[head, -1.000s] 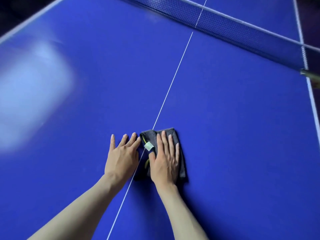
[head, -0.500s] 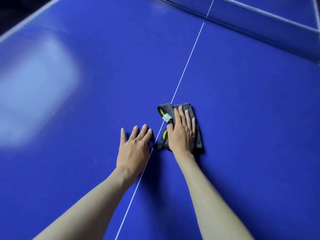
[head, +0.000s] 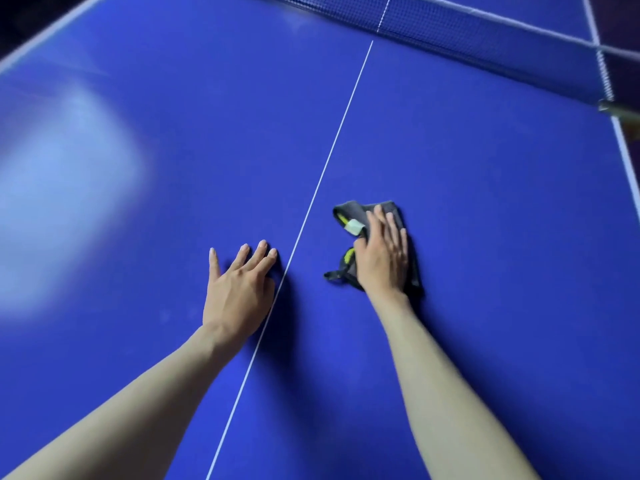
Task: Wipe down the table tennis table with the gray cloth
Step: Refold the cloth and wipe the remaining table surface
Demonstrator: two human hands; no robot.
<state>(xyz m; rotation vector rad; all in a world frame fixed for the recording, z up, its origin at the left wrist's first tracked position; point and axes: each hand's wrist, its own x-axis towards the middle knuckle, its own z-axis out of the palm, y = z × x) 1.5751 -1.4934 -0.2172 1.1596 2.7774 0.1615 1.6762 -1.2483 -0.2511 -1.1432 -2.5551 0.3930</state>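
- Right hand point(head: 382, 258) lies flat, fingers straight, pressing the gray cloth point(head: 367, 216) onto the table point(head: 485, 202).
- Left hand point(head: 235, 292) is spread flat on the table just across the white line point(head: 311, 206), holding nothing.
- Tip: keep the palm pressure even and overlap strokes toward the net point(head: 485, 39).

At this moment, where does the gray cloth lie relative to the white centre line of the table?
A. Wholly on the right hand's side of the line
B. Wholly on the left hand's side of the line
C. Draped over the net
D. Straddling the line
A: the gray cloth lies flat under the right hand, clear of the centre line, while the left hand rests across it.
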